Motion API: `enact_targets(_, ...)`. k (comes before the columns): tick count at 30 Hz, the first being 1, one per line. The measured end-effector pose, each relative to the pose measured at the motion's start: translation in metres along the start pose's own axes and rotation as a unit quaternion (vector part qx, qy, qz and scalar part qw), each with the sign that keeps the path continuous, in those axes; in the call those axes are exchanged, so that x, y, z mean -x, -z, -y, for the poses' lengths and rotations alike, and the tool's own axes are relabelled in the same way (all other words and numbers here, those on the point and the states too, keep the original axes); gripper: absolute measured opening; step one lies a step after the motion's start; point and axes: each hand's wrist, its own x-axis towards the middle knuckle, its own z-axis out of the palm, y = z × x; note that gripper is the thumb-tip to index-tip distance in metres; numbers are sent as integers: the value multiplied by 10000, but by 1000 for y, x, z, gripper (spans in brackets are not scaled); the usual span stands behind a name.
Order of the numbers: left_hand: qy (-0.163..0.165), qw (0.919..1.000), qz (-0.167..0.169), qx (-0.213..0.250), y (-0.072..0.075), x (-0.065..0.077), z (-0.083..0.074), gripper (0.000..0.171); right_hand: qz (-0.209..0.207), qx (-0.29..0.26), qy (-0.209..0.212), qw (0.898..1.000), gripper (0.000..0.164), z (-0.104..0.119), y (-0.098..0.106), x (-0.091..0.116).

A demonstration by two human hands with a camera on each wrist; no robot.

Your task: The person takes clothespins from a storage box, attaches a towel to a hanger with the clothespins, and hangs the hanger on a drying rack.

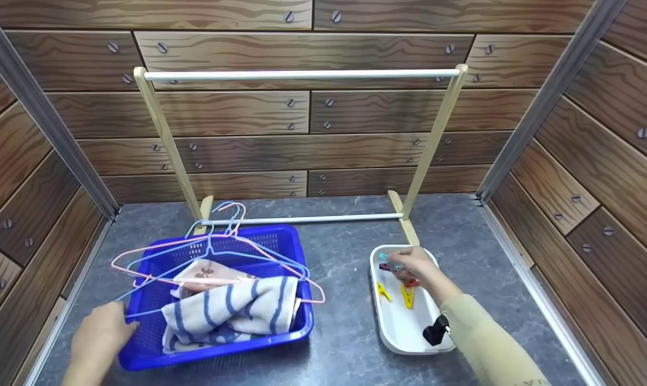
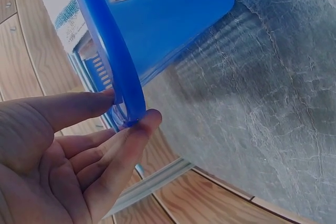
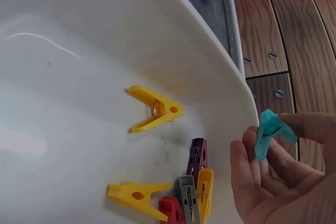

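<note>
My left hand point(image 1: 99, 332) pinches the near left corner of a blue plastic basket point(image 1: 221, 351), thumb and fingers on either side of the rim point(image 2: 113, 51). Folded inside lie a blue-and-white striped towel point(image 1: 232, 308) and a pinkish cloth point(image 1: 210, 271). Pink and blue clothes hangers point(image 1: 210, 241) lie across the basket's top. Over the far end of a white tray point(image 1: 409, 335), my right hand point(image 1: 414, 265) holds a teal clothespin point(image 3: 269, 132) between thumb and fingers. Yellow clothespins point(image 3: 156, 109), a purple one point(image 3: 197, 156), a grey one point(image 3: 188, 198) and a red one point(image 3: 171, 211) lie in the tray.
A drying rack with a white top bar point(image 1: 302, 75) and wooden legs stands behind the basket and tray. Its lower bar point(image 1: 312, 219) runs near the floor. Wood-patterned walls point(image 1: 302, 112) enclose the grey marbled surface point(image 1: 339, 316) on three sides.
</note>
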Motion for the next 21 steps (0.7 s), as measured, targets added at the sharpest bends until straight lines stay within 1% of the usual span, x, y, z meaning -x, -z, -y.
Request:
enact_targets(3, -9, 10000, 55, -46, 2, 0, 0, 30, 11, -36, -20, 10000, 41, 1, 0, 0)
enact_targets(9, 99, 9995, 234, -184, 8, 1, -1, 40, 80, -211, 20, 9997, 41, 3, 2, 2)
enact_targets(13, 113, 9992, 215, -321, 17, 1, -1, 43, 86, -279, -7, 9996, 43, 4, 4, 3)
enact_targets(17, 134, 9988, 166, -443, 27, 2, -3, 47, 132, -315, 55, 9994, 44, 4, 5, 5)
enact_targets(21, 26, 9986, -48, -527, 36, 3, -4, 45, 228, -398, 146, 9988, 44, 3, 5, 6)
